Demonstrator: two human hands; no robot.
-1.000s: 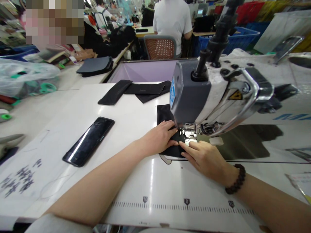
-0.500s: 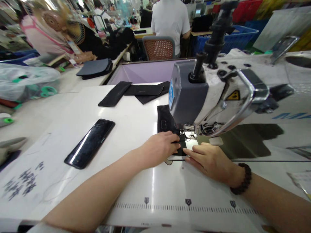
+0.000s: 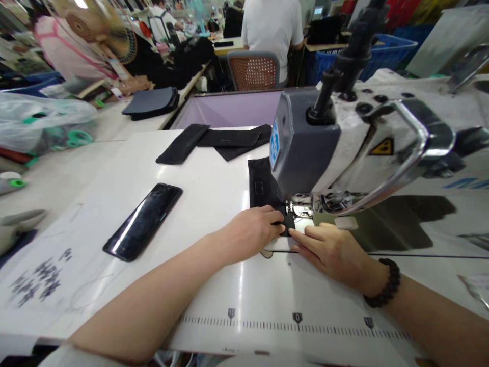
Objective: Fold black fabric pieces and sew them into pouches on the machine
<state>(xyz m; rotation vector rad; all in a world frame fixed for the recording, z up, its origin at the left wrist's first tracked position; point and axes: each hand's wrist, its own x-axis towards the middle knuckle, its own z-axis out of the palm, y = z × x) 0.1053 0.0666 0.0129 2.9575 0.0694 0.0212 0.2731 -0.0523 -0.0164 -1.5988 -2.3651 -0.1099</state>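
Observation:
A black fabric piece (image 3: 263, 186) lies under the head of a sewing machine (image 3: 305, 137), with its near end at the metal presser foot (image 3: 301, 210). My left hand (image 3: 254, 232) rests on the fabric's near part, fingers bent and pressed on it. Just to the right, my right hand (image 3: 336, 252) touches the fabric's near edge with its index fingertip; its fingers point left and are slightly apart. A dark bracelet (image 3: 385, 283) circles the right wrist.
A phone (image 3: 143, 221) lies left of my left arm. Folded black pieces (image 3: 229, 138) sit at the table's back edge. Behind are a chair (image 3: 254, 71), a person in white (image 3: 272, 25), and a plastic bag (image 3: 46, 122) at left.
The view has shifted slightly, and the machine appears a little farther right. The black fabric has slid slightly towards my body, its near end shorter before the presser foot. Both hands keep nearly the same pose.

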